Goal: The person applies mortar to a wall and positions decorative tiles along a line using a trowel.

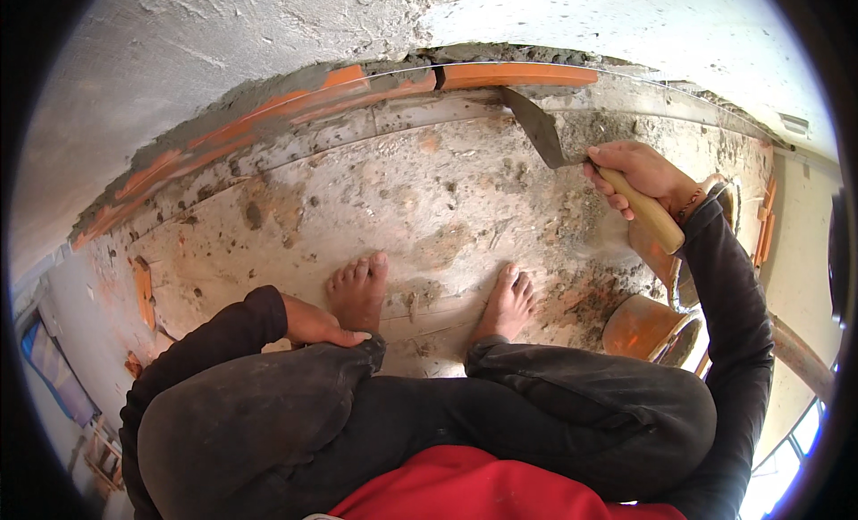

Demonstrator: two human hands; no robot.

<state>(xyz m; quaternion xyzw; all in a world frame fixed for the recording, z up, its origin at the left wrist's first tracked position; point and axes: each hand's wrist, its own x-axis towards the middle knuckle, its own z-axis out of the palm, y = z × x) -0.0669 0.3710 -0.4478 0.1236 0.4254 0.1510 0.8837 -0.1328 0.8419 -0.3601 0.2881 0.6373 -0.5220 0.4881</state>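
My right hand (pixel 645 173) is closed around the wooden handle of a pointing trowel (pixel 539 129), out to the right. Its grey, mortar-coated blade slants up and left, with the tip just below an orange brick (pixel 518 74) at the foot of the wall. Whether the tip touches the brick, I cannot tell. Left of that brick runs a row of mortar-smeared orange bricks (pixel 295 104), with a dark gap between. My left hand (pixel 317 325) lies against my left knee, fingers loosely extended and partly hidden, holding nothing visible.
A thin white string (pixel 393 70) stretches along the bricks. Mortar crumbs litter the pale floor (pixel 420 198) around my bare feet. Close by my right leg lies an orange-stained bucket (pixel 645 326), with another container behind it. Brick pieces (pixel 143 292) are at the left.
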